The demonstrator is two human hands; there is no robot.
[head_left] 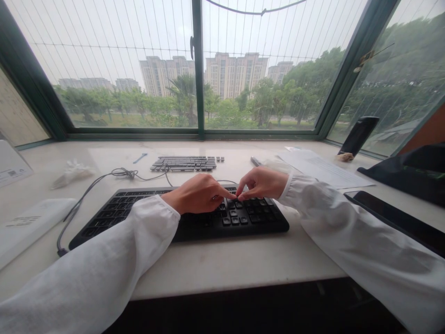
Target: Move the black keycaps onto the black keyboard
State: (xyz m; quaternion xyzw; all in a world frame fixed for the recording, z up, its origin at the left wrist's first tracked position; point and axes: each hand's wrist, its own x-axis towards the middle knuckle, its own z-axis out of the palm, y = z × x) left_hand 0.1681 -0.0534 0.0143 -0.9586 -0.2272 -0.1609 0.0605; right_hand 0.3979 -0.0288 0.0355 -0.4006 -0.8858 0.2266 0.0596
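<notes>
A black keyboard (146, 213) lies on the white sill-desk in front of me, its cable running off to the left. My left hand (196, 194) rests over the keyboard's right-middle part, fingers curled, the fingertip pressed on a key. My right hand (262, 183) hovers just to the right of it, fingers pinched together at the keys; what they pinch is too small to make out. The fingertips of both hands nearly touch. Both arms wear white sleeves.
A second, smaller keyboard (184, 163) with loose keycaps (219, 159) beside it lies further back. Papers (320, 168), a propped phone (358, 135), a black bag (410, 174) and a dark tablet (396, 218) are on the right. A white box (29, 225) and crumpled tissue (71, 172) are on the left.
</notes>
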